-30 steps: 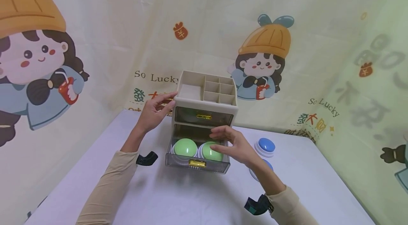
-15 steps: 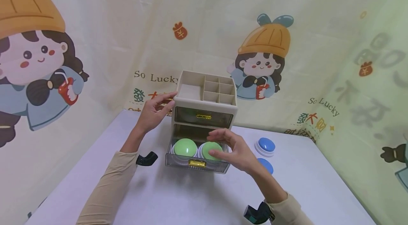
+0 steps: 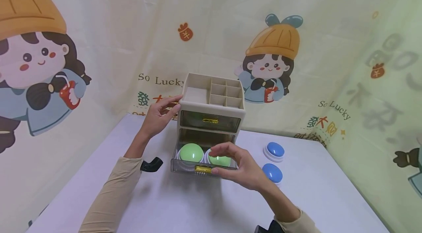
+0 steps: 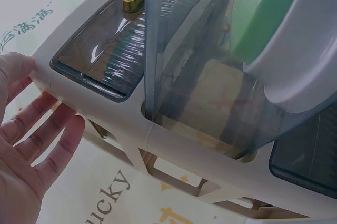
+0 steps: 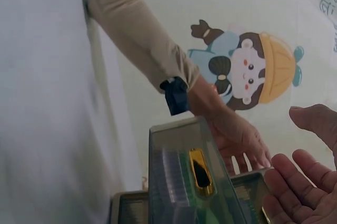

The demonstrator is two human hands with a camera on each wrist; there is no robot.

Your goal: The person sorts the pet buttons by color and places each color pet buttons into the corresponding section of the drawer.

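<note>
A cream desktop drawer organizer (image 3: 197,106) stands in the head view's middle, with a smoky clear drawer (image 3: 181,166) pulled out at the front. Inside that drawer sit two round white pieces with green domed tops, one left (image 3: 191,152) and one right (image 3: 220,161). My left hand (image 3: 157,117) touches the organizer's left side near the top, fingers extended along it. Over the drawer's right front corner is my right hand (image 3: 242,167), thumb and fingers apart and nothing between them. It partly hides the right green-topped piece; its thumb overlaps the gold handle (image 3: 202,169).
Two blue-topped round pieces, a farther one (image 3: 275,149) and a nearer one (image 3: 272,173), lie right of the organizer on the white table (image 3: 184,207). Above the pulled-out drawer is a closed one (image 3: 192,119). A printed cloth (image 3: 214,50) hangs behind.
My right hand has moved down and toward me, from over the right green-topped piece to the drawer's front edge. My left hand keeps its place; the drawer has not moved.
</note>
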